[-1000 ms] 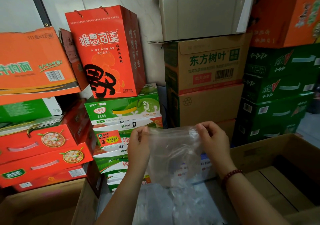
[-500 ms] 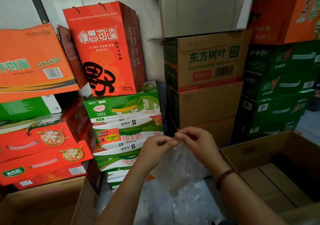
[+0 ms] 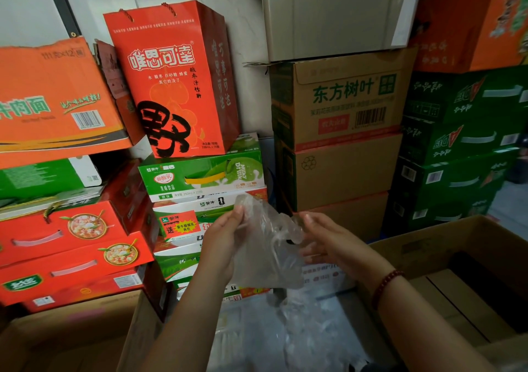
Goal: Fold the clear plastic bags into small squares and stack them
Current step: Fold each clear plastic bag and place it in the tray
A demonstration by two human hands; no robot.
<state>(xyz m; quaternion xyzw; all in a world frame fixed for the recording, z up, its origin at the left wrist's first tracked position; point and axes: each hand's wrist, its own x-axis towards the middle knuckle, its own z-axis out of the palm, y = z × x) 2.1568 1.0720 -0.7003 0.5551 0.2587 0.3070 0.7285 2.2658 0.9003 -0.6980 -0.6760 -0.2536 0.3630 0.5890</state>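
Two hands hold one clear bag (image 3: 265,246) up in front of stacked cartons. The left hand (image 3: 221,243) pinches the bag's upper left edge, fingertips curled onto the plastic, with the bag's top corner poking up above them. The right hand (image 3: 328,240) is at the bag's right side, its fingers bent around the crumpled plastic there, which bunches into a small lump just by the fingertips. The bag hangs slack between the two hands, wrinkled and partly doubled over. A red bead bracelet (image 3: 385,286) sits on the right wrist.

Below the hands lies a loose heap of more clear plastic (image 3: 300,331), its lower folds blurred; I cannot tell how many bags are in it. An open brown box (image 3: 457,271) stands to the right of the heap, and another cardboard box (image 3: 71,334) to the left.

Behind, a tall red gift bag (image 3: 171,80) stands on a green milk carton (image 3: 203,171). Left of it are orange and red cartons (image 3: 65,237); right of it, brown cartons (image 3: 343,131) are stacked, with green cartons (image 3: 463,148) beside them.
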